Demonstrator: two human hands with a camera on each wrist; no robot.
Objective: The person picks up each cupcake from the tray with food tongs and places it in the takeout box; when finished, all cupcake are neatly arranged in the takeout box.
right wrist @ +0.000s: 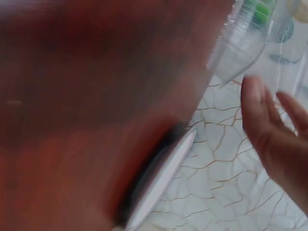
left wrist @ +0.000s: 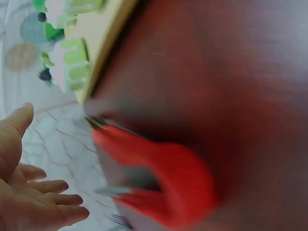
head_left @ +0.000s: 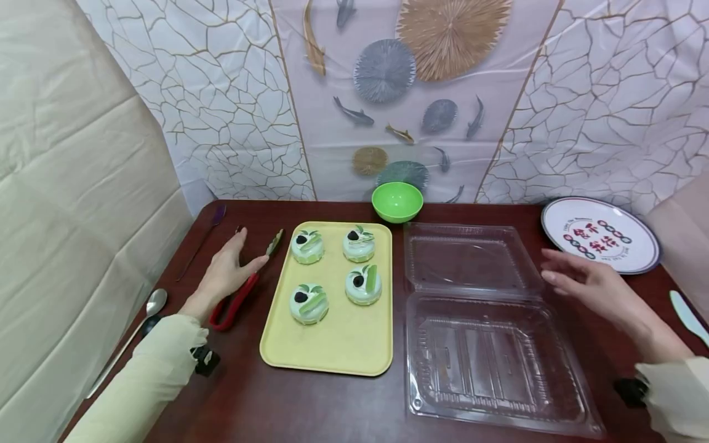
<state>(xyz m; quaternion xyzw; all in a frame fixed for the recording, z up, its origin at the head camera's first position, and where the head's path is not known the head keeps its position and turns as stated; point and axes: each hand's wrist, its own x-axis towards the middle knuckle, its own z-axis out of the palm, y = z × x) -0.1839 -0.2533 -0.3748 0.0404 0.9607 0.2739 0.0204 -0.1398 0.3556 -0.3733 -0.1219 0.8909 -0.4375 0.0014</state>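
My left hand [head_left: 229, 271] is held over a pair of red-handled tongs [head_left: 237, 306], its fingers straight and holding nothing. In the left wrist view those fingers are apart from the tongs' red handles [left wrist: 190, 178]. Beside them lies a yellow tray [head_left: 338, 344] bearing several small pale green cakes, among them one cake [head_left: 309, 305] at the near left, each topped with a dark berry and green slices. My right hand [head_left: 592, 286], empty with fingers extended, hovers between a hinged clear plastic container [head_left: 498, 363], its lid laid back, and a white plate [head_left: 631, 246].
Behind the tray stands a green bowl [head_left: 397, 203]. On the left lie a long-handled spoon [head_left: 156, 303] and a purple fork [head_left: 218, 215]. At the far right is a pale knife [head_left: 687, 315]. Patterned cloth [head_left: 382, 141] hangs along the table's back edge.
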